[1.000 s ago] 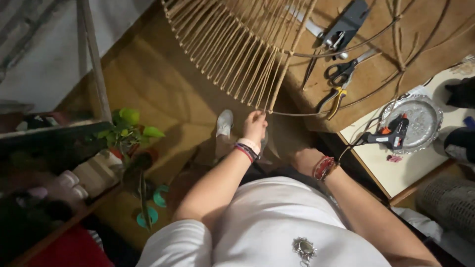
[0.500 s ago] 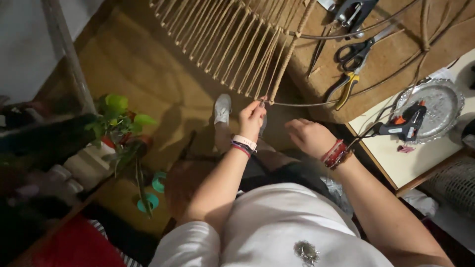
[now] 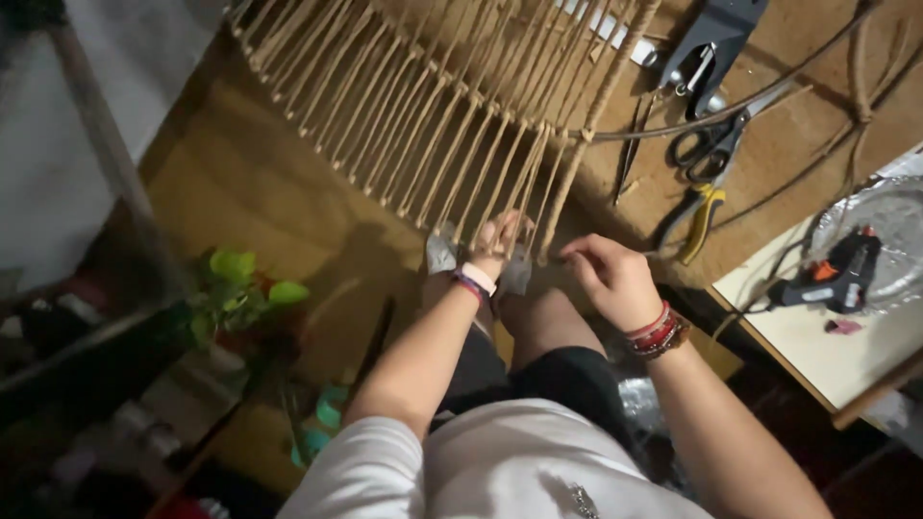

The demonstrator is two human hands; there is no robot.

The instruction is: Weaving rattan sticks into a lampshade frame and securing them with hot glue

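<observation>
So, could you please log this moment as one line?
left hand: gripping cane spokes | right hand: beside wrapped rod | scissors, pliers, glue gun: idle

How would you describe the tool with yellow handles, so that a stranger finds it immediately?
Start at the fan of tan cane rods on the brown floor. To its right lie several dark tools; the pliers are the lowest, just below the black scissors. Only they have yellow handles.

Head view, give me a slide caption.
Both hands, left hand and right hand, work the rattan spokes beside scissors.
</observation>
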